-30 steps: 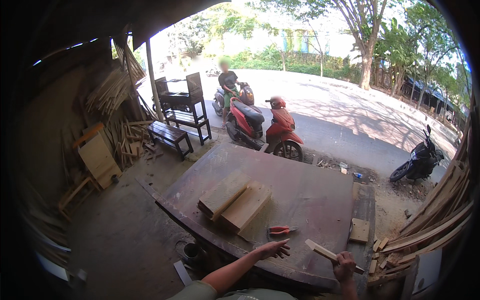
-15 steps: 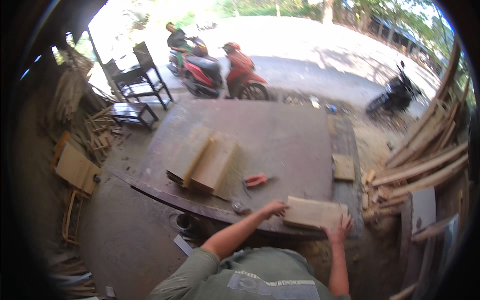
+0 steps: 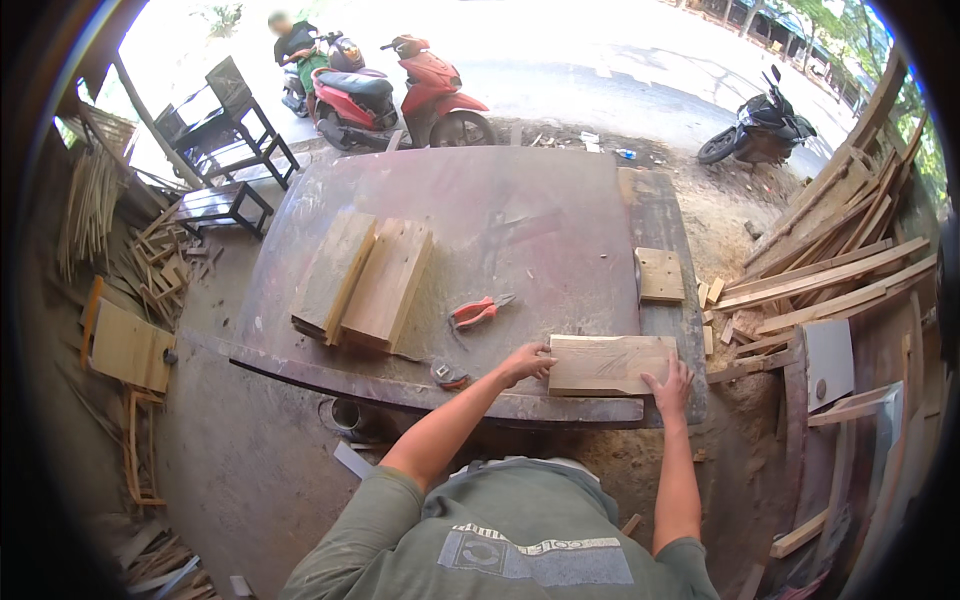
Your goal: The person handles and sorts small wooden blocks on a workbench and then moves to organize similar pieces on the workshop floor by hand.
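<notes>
A short wooden board lies near the front right edge of the worktable, between my two hands. My left hand has its curled fingers against the board's left end. At the opposite end, my right hand grips the right corner, thumb on the near side and fingers over the edge. Left of the board are red-handled pliers and a tape measure. Farther left, several thick planks lie stacked side by side.
The large worktable has a wood block on its right side strip. Lumber is piled at right, scraps at left. A dark bench, parked scooters and a seated person are beyond. A can stands below the front edge.
The whole view has shifted, so the table sits higher and more to the left in it. Both hands stay at the ends of the board, which now lies more squarely along the table's front edge.
</notes>
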